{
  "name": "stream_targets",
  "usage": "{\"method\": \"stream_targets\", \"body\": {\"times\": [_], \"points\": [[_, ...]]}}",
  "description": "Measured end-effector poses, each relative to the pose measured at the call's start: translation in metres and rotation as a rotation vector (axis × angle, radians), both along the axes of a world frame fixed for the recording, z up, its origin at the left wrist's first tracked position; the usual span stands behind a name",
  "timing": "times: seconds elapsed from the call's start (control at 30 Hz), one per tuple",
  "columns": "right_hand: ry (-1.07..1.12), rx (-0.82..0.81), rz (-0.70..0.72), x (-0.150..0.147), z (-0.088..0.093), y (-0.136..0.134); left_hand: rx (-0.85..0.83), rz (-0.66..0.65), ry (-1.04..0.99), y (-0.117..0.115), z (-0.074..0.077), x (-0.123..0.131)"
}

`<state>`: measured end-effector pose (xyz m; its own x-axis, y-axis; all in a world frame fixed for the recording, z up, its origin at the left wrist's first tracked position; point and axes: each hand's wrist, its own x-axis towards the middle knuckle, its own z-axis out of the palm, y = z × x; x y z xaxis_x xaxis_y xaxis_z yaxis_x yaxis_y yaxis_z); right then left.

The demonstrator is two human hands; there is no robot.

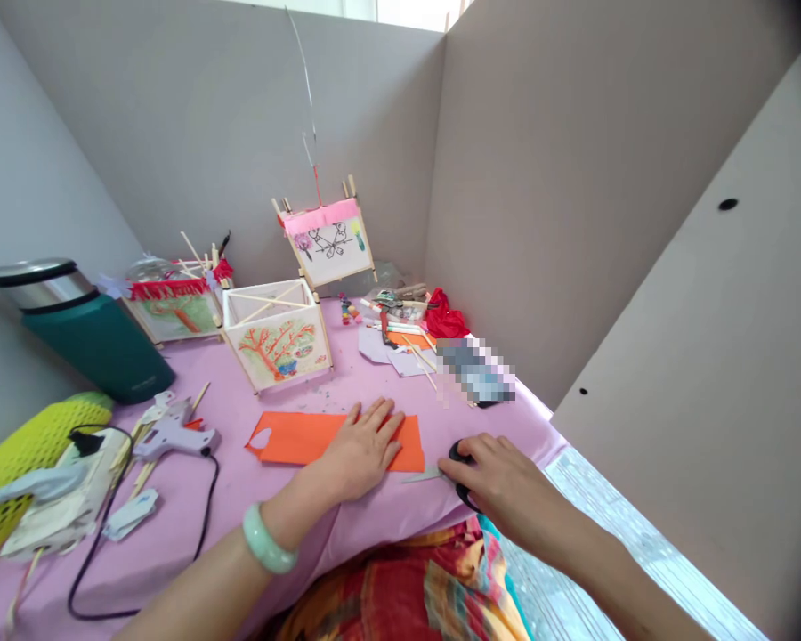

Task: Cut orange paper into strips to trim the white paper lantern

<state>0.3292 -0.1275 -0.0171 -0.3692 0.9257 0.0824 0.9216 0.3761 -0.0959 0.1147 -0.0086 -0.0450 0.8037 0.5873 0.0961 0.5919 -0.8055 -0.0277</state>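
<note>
An orange paper strip [300, 438] lies lengthwise on the purple tablecloth [254, 499], with a pale oval patch near its left end. My left hand [367, 445] rests flat on the strip's right half, fingers spread, a pale green bangle on the wrist. Just right of the strip, my right hand [497, 476] is closed around the black handles of a pair of scissors [427, 476]. The blades point left, close to the strip's lower right corner. Part of the handles is hidden behind my fingers.
Decorated paper lanterns on stick frames [284, 343] stand at the back. On the left are a glue gun [173, 436] with a black cord, a green bottle [107, 338] and yellow mesh [40, 454]. Sticks, markers and red cloth [446, 313] lie back right, near a blurred phone-like object [477, 372].
</note>
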Motion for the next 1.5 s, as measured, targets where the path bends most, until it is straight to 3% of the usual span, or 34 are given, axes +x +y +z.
{"method": "stream_targets", "body": {"times": [0.3, 0.83, 1.33, 1.5], "points": [[-0.021, 0.007, 0.006, -0.001, -0.002, 0.002, -0.059, 0.023, -0.071, -0.003, -0.005, -0.004], [-0.004, -0.133, -0.005, -0.004, 0.017, -0.004, -0.065, 0.024, -0.105, -0.005, -0.004, -0.004], [0.072, -0.050, 0.012, -0.005, 0.010, 0.001, -0.058, 0.023, -0.111, -0.005, -0.006, -0.004], [0.090, -0.072, 0.020, -0.002, 0.006, -0.008, -0.070, 0.039, -0.107, -0.006, -0.004, -0.003]]}}
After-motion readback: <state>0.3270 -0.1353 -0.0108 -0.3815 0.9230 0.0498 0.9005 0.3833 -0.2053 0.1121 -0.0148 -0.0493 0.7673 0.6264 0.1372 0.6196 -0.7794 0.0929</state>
